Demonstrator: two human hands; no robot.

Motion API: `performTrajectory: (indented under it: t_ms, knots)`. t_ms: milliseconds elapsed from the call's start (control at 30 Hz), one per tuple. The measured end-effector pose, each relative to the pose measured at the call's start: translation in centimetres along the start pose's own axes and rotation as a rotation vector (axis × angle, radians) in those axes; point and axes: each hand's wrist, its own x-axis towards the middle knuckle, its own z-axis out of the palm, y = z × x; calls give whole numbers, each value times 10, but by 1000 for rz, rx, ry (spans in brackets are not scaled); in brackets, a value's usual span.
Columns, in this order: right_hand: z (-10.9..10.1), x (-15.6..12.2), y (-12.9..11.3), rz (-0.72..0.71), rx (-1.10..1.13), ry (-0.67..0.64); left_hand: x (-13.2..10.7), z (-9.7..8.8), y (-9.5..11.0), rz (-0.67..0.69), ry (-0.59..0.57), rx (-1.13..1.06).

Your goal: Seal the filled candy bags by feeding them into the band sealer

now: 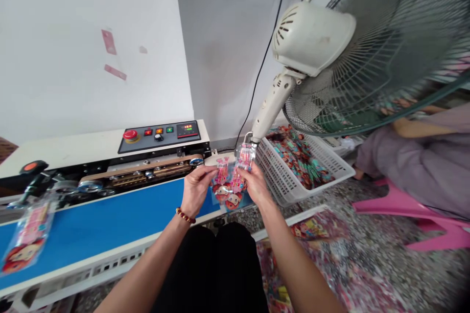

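My left hand and my right hand hold a clear plastic packet of pink and red cartoon items between them. Each hand pinches one upper corner of it. The packet hangs over the right end of the blue conveyor belt of a band sealing machine. A beaded bracelet is on my left wrist. Another filled packet lies on the belt at the far left, blurred.
A white basket of colourful packets stands right of the machine. A big standing fan looms above it. A person in purple sits on a pink stool at the right. More packets lie on the speckled floor.
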Motion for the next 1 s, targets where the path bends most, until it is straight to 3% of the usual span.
performTrajectory:
  t_ms: [67, 167, 300, 467, 633, 733, 900, 1000]
  knots:
    - [-5, 2, -1, 8, 7, 26, 3, -2, -2, -108, -47, 4]
    - [-10, 3, -1, -9, -4, 73, 15, -3, -10, -411, -135, 1]
    - [-14, 2, -1, -15, -34, 85, 35, -4, -19, -578, -77, 55]
    - [-14, -1, 0, 6, -14, 75, 43, -16, -24, -567, 31, 105]
    - [-11, -4, 2, -3, -30, 82, 40, -40, -26, -531, 118, 151]
    - [-7, -6, 3, 29, -18, 57, 38, -65, -23, -515, 169, 191]
    - [4, -6, 8, 37, 0, 21, 21, -124, -19, -443, 214, 428]
    - [12, -6, 12, 66, 11, -7, -1, -138, -20, -279, 461, 643]
